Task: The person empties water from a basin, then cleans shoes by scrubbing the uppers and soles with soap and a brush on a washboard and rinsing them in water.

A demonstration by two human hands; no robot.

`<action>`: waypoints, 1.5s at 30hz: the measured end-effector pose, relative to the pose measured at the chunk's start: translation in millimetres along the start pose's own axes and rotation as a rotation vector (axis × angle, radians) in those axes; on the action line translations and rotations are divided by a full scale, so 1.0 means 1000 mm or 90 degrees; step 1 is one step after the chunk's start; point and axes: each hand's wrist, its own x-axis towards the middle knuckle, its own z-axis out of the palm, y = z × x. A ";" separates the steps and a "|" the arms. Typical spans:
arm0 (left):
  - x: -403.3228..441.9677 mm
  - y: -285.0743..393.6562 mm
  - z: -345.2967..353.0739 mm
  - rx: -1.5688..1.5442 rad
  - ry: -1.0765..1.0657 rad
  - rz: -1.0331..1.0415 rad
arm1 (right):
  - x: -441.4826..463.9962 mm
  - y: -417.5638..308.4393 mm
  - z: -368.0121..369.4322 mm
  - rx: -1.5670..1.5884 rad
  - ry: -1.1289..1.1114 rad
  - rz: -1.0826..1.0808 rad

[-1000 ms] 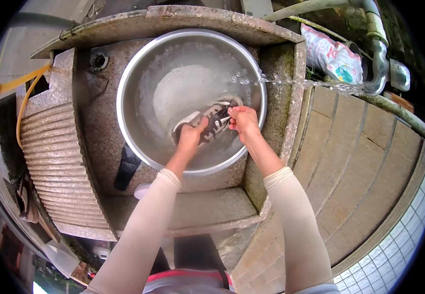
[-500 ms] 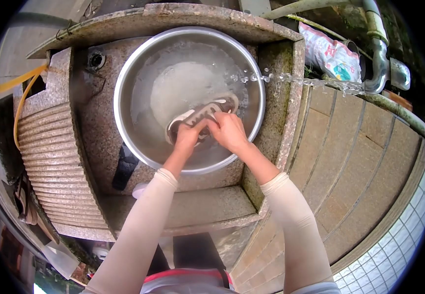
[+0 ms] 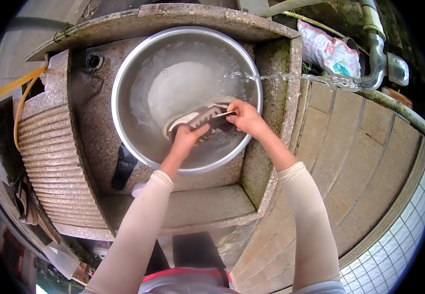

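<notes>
A dark shoe with white-beige trim (image 3: pixel 200 118) lies in the water of a large round metal basin (image 3: pixel 117 105). My left hand (image 3: pixel 189 137) grips the shoe near its left end, thumb across its upper side. The fingers of my right hand (image 3: pixel 246 117) pinch the shoe's tongue (image 3: pixel 224 115), a dark flap with a pale edge, at the right end. Murky water hides the shoe's lower side. From the right, a stream of water (image 3: pixel 291 77) runs out of a metal tap (image 3: pixel 376 66) into the basin.
The basin stands in a stone sink (image 3: pixel 217 208) with a ribbed washboard (image 3: pixel 53 169) at its left. A black object (image 3: pixel 123 167) and a partly hidden pale item (image 3: pixel 138 189) lie below the basin. Behind the right rim is a printed bag (image 3: pixel 327 51); a drain hole (image 3: pixel 94 61) shows upper left.
My right hand moved onto the middle of the shoe, then back right, and now pulls up the tongue. My left hand has kept its hold on the shoe.
</notes>
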 end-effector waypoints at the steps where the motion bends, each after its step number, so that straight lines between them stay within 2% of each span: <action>1: 0.001 0.004 0.001 -0.006 0.000 -0.009 | -0.003 -0.008 0.004 -0.132 0.058 -0.117; 2: 0.000 0.011 0.002 -0.012 0.001 -0.019 | -0.006 -0.019 0.008 -0.264 0.115 -0.235; 4: 0.001 0.024 0.010 -0.045 0.085 -0.067 | -0.020 -0.047 0.025 -0.464 0.136 -0.253; 6: 0.012 0.019 0.015 -0.035 0.182 -0.099 | -0.010 -0.041 0.044 -0.511 0.179 -0.309; 8: 0.018 0.019 0.018 -0.014 0.260 -0.091 | -0.011 -0.031 0.062 -0.515 0.211 -0.511; 9: 0.022 0.017 0.017 -0.007 0.279 -0.055 | -0.025 -0.032 0.069 -0.503 0.245 -0.568; 13: 0.032 -0.010 0.000 0.148 0.255 -0.065 | -0.054 -0.021 0.068 -0.433 0.200 -0.590; 16: 0.016 0.008 0.001 0.048 0.191 -0.086 | -0.058 -0.022 0.042 -0.323 0.182 -0.585; 17: 0.010 0.014 0.000 0.027 0.177 -0.084 | -0.056 -0.020 0.026 -0.279 0.140 -0.486; 20: -0.001 0.028 0.008 -0.051 0.126 -0.071 | -0.026 -0.007 -0.003 -0.182 0.161 -0.358; 24: -0.005 0.037 0.001 -0.073 0.100 -0.063 | 0.007 0.013 0.021 0.021 0.164 -0.219; 25: -0.004 0.039 -0.011 -0.028 0.071 -0.105 | 0.010 0.017 0.032 0.245 0.128 -0.149; 26: -0.008 0.044 -0.010 0.012 0.083 -0.033 | 0.010 0.013 0.044 0.468 0.086 -0.074; 28: -0.024 0.047 -0.007 0.089 0.104 0.104 | 0.009 0.011 0.054 0.583 0.181 -0.076; 29: -0.031 0.053 -0.011 0.333 0.097 0.191 | 0.012 0.013 0.056 0.591 0.271 -0.047; 30: -0.029 0.048 -0.013 0.353 0.074 0.261 | 0.019 0.023 0.060 0.500 0.329 -0.048; 32: -0.031 0.040 -0.014 0.576 0.165 0.307 | 0.037 0.043 0.075 0.316 0.438 -0.053; 33: -0.025 0.038 -0.015 0.578 0.173 0.314 | 0.042 0.032 0.088 0.275 0.498 -0.097; 34: -0.017 0.036 -0.017 0.581 0.183 0.321 | 0.042 0.024 0.102 0.396 0.445 0.002; 35: -0.011 0.035 -0.020 0.585 0.192 0.325 | 0.044 0.010 0.118 0.371 0.485 0.023; 36: -0.007 0.042 -0.021 0.612 0.200 0.266 | 0.041 0.000 0.128 0.345 0.526 0.046; 37: -0.002 0.050 -0.021 0.637 0.205 0.208 | 0.032 0.000 0.124 0.255 0.485 0.014; 40: 0.002 0.068 -0.009 0.734 0.213 0.109 | 0.033 0.049 0.109 0.308 0.355 0.040; 41: 0.001 0.069 0.000 0.774 0.211 0.076 | 0.029 0.049 0.099 0.394 0.262 0.068; 42: -0.004 0.077 0.015 0.814 0.211 0.044 | 0.020 0.039 0.090 0.448 0.271 0.103; 43: -0.019 0.080 0.030 0.863 0.176 0.051 | 0.006 0.030 0.084 0.505 0.279 0.139; 44: -0.035 0.071 0.041 0.855 0.196 0.172 | -0.011 0.021 0.080 0.563 0.285 0.176; 45: -0.055 0.073 0.051 0.810 0.213 0.236 | -0.031 0.015 0.075 0.543 0.322 0.149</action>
